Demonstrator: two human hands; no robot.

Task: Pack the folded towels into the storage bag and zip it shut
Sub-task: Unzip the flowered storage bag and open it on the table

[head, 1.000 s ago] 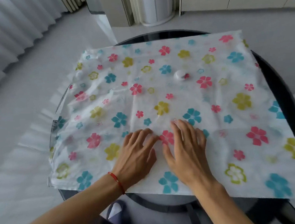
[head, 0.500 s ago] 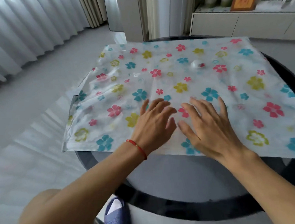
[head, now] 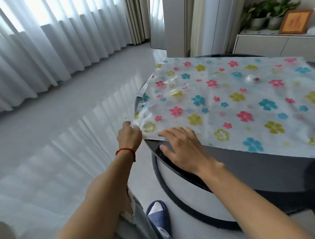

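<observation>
The storage bag [head: 233, 101], white plastic printed with pink, teal and yellow flowers, lies flat over the round dark table [head: 263, 169]. A small round valve [head: 251, 78] sits on its top. My left hand [head: 129, 136], with a red string at the wrist, pinches the bag's near left corner just off the table edge. My right hand [head: 183, 149] rests flat with fingers spread, on the bag's near edge and the tabletop beside that corner. No towels are visible.
White curtains [head: 42, 57] line the left side over a grey floor. A low cabinet [head: 276, 43] with potted plants and a framed picture stands at the back right. My slippered foot [head: 158, 215] is beside the table base.
Both hands slid from the middle of the bag's near edge to its left corner. The left hand closed on the corner. The view swung left.
</observation>
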